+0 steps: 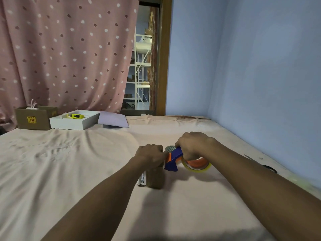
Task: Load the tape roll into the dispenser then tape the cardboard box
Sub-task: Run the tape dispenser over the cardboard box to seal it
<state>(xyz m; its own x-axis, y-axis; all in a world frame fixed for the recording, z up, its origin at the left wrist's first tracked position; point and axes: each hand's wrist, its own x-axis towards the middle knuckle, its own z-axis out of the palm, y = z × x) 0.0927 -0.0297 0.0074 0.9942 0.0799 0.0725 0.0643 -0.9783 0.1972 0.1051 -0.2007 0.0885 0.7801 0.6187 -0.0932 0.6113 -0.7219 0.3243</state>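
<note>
A small brown cardboard box (154, 178) with a white label stands on the pink bedsheet. My left hand (150, 153) rests closed on the box's top far end. A blue and orange tape dispenser (172, 160) carries a clear tape roll (197, 165) on its orange hub. My right hand (192, 145) grips the dispenser from above, right beside the box's top right edge. The dispenser's front end touches or nearly touches my left fingers. A second patterned roll (169, 148) peeks out behind the dispenser.
At the back left sit an open brown box (33, 119), a white tray (74, 121) holding a yellow tool (75, 116), and a lilac lid (112, 120). Black scissors (269, 167) lie near the blue wall on the right.
</note>
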